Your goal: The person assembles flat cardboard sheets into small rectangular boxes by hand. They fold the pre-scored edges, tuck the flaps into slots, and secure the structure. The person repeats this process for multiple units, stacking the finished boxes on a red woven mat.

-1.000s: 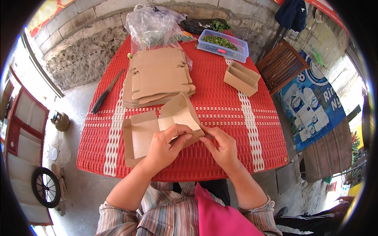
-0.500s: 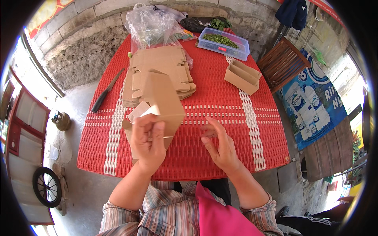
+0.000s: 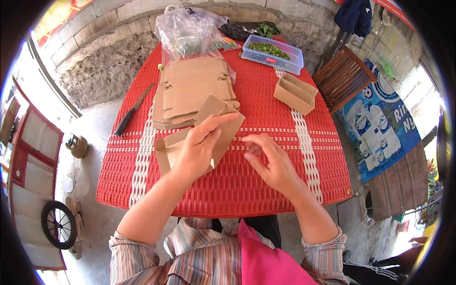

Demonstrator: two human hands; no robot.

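A partly folded brown cardboard box [image 3: 230, 130] is on the table's near half, left of the middle, with its flap panel raised at an angle. My left hand [image 3: 197, 149] lies across this box with its fingers stretched out to the right, against or just over the raised panel. It hides part of the box, and I cannot tell how firmly it touches. To its right, my right hand [image 3: 270, 164] hovers over the red woven tabletop [image 3: 256, 194], fingers loosely bent and apart, holding nothing. Just beyond the box lies a stack of flat cardboard box blanks [image 3: 194, 88].
A folded open box with a divider [image 3: 295, 92] stands at the right. Behind it is a clear plastic container [image 3: 297, 61] of chopped greens. A black-handled knife [image 3: 126, 121] lies along the left edge. Plastic bags [image 3: 185, 33] fill the far end; a wooden chair [image 3: 344, 78] stands right.
My left hand has moved up and right, turning palm down with fingers stretched out. The box's raised panel has tilted toward the right. My right hand stays nearly in place.
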